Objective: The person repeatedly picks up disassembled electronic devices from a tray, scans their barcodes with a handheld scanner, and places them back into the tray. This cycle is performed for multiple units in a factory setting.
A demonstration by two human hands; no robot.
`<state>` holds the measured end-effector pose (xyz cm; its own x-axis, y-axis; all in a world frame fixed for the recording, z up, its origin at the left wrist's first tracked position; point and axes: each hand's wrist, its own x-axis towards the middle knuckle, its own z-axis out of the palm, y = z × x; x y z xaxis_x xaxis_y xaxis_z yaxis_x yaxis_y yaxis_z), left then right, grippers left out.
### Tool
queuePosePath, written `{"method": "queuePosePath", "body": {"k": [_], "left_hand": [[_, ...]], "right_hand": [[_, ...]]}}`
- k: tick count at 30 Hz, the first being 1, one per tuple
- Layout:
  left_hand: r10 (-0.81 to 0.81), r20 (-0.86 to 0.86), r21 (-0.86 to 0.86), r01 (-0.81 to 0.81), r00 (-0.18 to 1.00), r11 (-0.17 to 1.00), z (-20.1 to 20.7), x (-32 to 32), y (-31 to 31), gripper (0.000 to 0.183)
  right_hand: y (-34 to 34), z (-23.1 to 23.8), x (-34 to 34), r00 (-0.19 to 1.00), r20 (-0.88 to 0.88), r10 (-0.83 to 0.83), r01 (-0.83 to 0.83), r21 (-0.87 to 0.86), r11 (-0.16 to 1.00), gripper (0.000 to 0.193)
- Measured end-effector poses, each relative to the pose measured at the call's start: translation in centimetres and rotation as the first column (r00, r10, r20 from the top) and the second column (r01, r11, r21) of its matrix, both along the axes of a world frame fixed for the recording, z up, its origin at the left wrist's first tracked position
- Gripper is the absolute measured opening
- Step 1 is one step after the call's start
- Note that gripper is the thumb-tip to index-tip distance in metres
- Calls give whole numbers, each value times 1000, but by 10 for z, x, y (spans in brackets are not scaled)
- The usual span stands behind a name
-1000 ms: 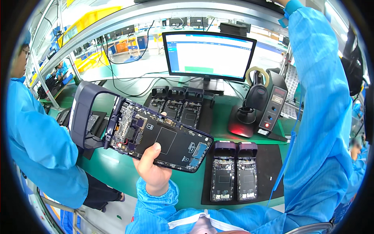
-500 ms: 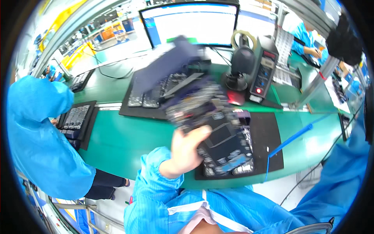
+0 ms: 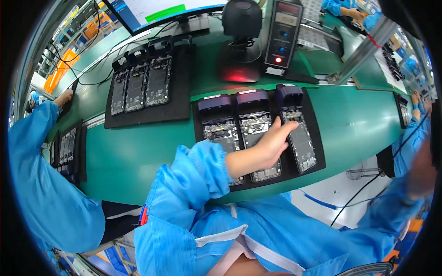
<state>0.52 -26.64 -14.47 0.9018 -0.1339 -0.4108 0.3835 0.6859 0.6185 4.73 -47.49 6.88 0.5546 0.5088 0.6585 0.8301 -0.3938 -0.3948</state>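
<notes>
My left hand (image 3: 269,147) reaches across the near black mat (image 3: 317,161). It grips the left edge of an opened handheld device (image 3: 303,145), with one fingertip on its circuit board and other fingers hidden. This device lies on the mat at a slight slant. Beside it rest a middle opened device (image 3: 255,124) and a left opened device (image 3: 221,131), each with a dark purple head piece; my hand and forearm partly cover both. At the far right rim, my right hand (image 3: 421,170) is raised off the table and smeared by motion.
Another black mat (image 3: 179,108) carries three similar opened devices (image 3: 136,87). Behind stand a black scanner on a stand (image 3: 241,20), a grey control box (image 3: 283,34) and a monitor (image 3: 161,11). A person in blue (image 3: 50,179) works at left. A blue strap (image 3: 320,201) hangs near the table's right front edge.
The device held up in my left hand is now down at the near mat's right side. My view has shifted, and my right hand has come into sight at the right rim.
</notes>
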Motion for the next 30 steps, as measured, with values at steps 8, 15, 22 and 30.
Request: {"method": "queuePosePath", "body": {"k": [8, 15, 22, 30], "left_hand": [[-166, 350, 841, -231, 922, 490, 1, -123, 125, 52], [-72, 33, 973, -49, 997, -227, -32, -151, 110, 68], [-106, 56, 987, -71, 993, -142, -34, -147, 115, 66], [-190, 148, 982, -167, 971, -91, -36, -148, 104, 73]], "right_hand": [[29, -217, -37, 826, -470, -310, 126, -383, 915, 54], [28, -250, -45, 797, -558, -233, 124, -227, 966, 55], [22, -239, -37, 806, -586, -82, -75, -239, 968, 70], [26, -242, -40, 852, -511, -115, -49, -296, 954, 65]]}}
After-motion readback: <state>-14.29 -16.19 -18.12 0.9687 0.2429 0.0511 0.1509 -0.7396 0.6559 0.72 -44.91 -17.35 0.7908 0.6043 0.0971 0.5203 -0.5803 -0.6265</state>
